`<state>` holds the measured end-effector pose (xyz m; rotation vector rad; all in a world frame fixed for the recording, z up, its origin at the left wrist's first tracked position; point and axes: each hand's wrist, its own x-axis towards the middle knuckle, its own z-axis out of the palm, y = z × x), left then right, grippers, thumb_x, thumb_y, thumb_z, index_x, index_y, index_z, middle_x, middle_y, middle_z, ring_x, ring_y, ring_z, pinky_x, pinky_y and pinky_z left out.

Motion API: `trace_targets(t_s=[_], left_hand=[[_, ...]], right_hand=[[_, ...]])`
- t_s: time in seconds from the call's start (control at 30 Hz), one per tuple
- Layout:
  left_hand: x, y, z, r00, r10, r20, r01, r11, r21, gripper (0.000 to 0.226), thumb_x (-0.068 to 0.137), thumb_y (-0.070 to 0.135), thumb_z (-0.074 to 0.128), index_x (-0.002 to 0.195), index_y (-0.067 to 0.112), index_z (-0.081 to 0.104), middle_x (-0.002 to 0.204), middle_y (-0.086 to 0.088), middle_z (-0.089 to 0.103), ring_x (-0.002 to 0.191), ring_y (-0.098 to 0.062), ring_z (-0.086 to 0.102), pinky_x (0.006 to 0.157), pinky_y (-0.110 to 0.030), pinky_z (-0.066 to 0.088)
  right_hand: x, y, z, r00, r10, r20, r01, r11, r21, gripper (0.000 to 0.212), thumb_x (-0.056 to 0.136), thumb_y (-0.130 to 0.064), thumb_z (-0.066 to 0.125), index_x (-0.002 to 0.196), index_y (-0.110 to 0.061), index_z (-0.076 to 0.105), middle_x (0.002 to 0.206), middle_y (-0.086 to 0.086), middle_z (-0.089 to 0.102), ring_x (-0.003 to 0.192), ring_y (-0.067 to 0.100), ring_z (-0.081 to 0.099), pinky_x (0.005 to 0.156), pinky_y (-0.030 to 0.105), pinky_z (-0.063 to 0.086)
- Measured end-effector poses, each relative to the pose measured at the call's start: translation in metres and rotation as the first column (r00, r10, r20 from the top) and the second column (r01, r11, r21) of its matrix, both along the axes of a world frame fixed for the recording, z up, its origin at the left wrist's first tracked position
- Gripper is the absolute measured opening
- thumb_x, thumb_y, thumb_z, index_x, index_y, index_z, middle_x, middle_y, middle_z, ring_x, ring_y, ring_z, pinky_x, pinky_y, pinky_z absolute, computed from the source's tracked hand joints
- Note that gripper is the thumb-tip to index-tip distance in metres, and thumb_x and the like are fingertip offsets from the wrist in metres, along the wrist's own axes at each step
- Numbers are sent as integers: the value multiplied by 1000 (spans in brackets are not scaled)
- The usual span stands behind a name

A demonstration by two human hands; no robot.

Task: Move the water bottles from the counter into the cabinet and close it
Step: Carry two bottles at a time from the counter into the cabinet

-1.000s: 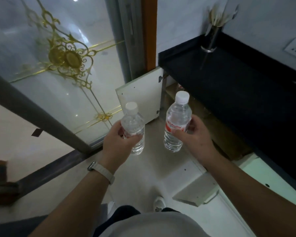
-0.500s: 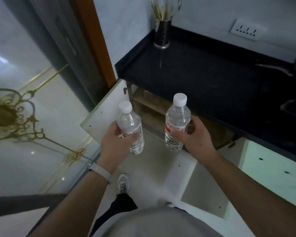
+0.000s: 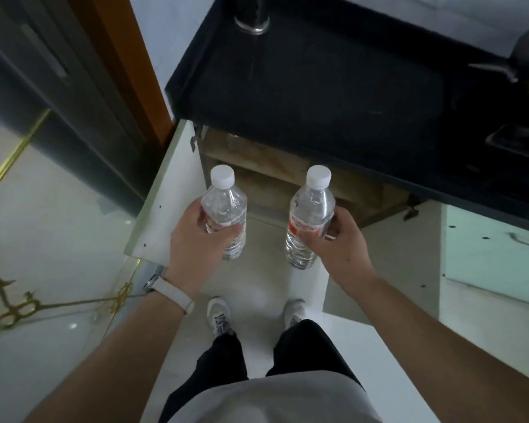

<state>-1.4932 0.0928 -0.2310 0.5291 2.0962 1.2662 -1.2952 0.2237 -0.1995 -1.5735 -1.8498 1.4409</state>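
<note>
The person stands before the open cabinet (image 3: 290, 175) under the dark table (image 3: 333, 87); the left hand (image 3: 196, 239) has its grip clenched around one water bottle (image 3: 225, 209), the right hand (image 3: 333, 239) around the other bottle (image 3: 309, 215), both upright in front of the cabinet. It seems best to crouch and set each bottle upright, deep on the wooden shelf (image 3: 266, 157), clear of the two open doors; the count is two bottles, two white caps, two doors.

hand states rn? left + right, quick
Left hand: closed around a clear water bottle, held upright.
Right hand: closed around a red-labelled water bottle, held upright.
</note>
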Motion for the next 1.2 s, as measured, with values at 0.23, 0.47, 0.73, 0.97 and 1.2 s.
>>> trace_targets(t_s=[0.23,0.47,0.73,0.97,1.2], left_hand=[[-1,22,-26,998,-55,20,55,998,-38,46,72,26,87,113,33,66,101,21,71,93,9,64,84,-21,52],[8,56,-59,998,-67,22,68,994,-81,49,72,27,88,115,35,66,101,25,71,94,11,63,82,-14,48],[12,97,-136,997,-79,-22,77,994,-83,50,74,29,87,119,34,66,107,21,72,98,7,65,82,-13,50],[4,131,-263,997,-54,-47,53,998,-15,53,71,24,89,118,33,67,105,22,73,98,4,68,88,-23,54],[-10,160,-379,997,-29,-76,37,993,112,52,70,22,91,106,47,65,105,26,73,98,-1,71,85,-24,55]], right_hand=[[-3,11,-33,999,-49,16,49,997,-53,53,71,-36,85,115,-32,55,107,-15,64,100,2,60,84,22,48],[5,46,-77,999,-51,18,52,993,-102,45,74,-34,83,109,-34,55,105,-16,64,97,-1,60,82,22,49],[3,94,-157,999,-40,26,43,994,-103,48,74,-35,84,112,-32,54,101,-18,64,87,-9,60,73,12,44],[-6,128,-268,996,-39,-77,34,998,-61,45,75,-28,84,111,-31,56,100,-15,65,85,-11,61,62,3,46],[-19,160,-383,984,6,-178,2,999,43,51,73,-29,82,119,-28,58,108,-15,67,96,-3,64,78,19,52]])
